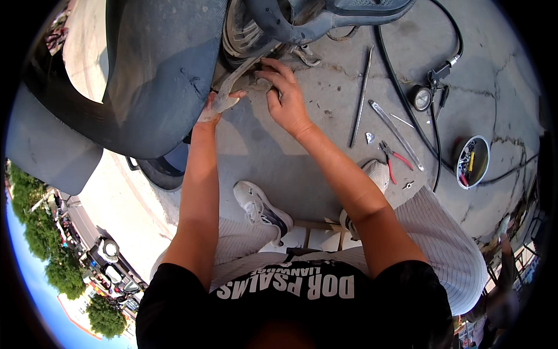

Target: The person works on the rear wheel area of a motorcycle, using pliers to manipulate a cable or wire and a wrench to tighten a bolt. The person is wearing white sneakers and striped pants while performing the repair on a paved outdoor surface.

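A flat, dusty grey rubber strip (pixel 237 78), like a limp inner tube, runs down from a wheel (pixel 238 32) at the top. My left hand (pixel 211 111) is closed around its lower end, thumb pointing right. Just right of the strip, my right hand (pixel 286 98) has its fingers bent and apart, with the fingertips close to the wheel's lower edge. Nothing shows in its grasp, though the tips are partly hidden. Dark plastic bodywork (pixel 157 64) of a scooter-like vehicle stands close by my left hand.
Right of my hands lie two long metal levers (pixel 362 96) (pixel 397 134), red-handled pliers (pixel 396 161) and a small metal fitting (pixel 408 185). Farther right are a pressure gauge (pixel 419 98), a black hose (pixel 386 58) and a tub (pixel 487 152) of small items. My shoes (pixel 261 208) flank a low stool (pixel 317 225).
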